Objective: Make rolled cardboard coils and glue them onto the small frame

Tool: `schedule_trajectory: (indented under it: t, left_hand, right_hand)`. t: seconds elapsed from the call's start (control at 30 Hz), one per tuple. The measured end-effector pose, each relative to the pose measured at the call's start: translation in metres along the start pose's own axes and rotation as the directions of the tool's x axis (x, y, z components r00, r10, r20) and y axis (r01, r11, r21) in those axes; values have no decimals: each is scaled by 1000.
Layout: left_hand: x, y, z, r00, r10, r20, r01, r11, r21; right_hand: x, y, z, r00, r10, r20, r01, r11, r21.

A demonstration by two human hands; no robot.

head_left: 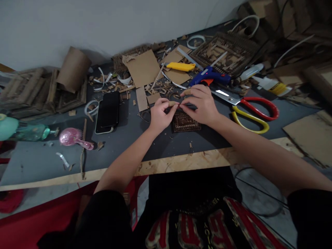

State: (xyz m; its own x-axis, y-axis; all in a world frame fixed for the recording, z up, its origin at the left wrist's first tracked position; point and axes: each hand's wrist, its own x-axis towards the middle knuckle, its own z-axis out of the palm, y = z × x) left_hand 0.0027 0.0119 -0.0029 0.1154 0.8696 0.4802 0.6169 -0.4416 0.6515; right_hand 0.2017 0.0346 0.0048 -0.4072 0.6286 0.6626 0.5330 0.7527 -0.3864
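My left hand (pixel 162 113) and my right hand (pixel 199 104) meet fingertip to fingertip above the table. Both pinch at something small and thin that I cannot make out between the thumbs and index fingers. Just below them lies a small brown rectangular piece of corrugated cardboard work (pixel 186 121) with a ridged border; my right hand covers part of its upper right. A blue glue gun (pixel 210 76) with an orange trigger rests beyond my right hand. Large scissors (pixel 255 110), one handle red and one yellow, lie right of that hand.
A yellow utility knife (pixel 181 66) lies among cardboard sheets (pixel 144 69) and scraps at the back. To the left are a black phone (pixel 109 110), a pink hairbrush (pixel 74 137) and a green bottle (pixel 28 130). White glue bottles (pixel 272 85) lie at the right. The plywood edge (pixel 181 162) runs in front.
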Motion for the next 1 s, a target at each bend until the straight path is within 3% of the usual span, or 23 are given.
schedule_trajectory:
  t: [0.5, 0.7, 1.0]
  left_hand:
    - [1, 0, -2, 1000, -12, -6, 12, 1000, -29]
    - [1, 1, 0, 997, -29, -69, 20, 992, -128]
    - [1, -1, 1, 994, -57, -96, 46, 992, -117]
  right_hand:
    - [2, 0, 0, 1000, -13, -8, 13, 999, 41]
    - [4, -1, -1, 1000, -17, -1, 17, 999, 42]
    - [5, -4, 0, 998, -11, 55, 7, 998, 59]
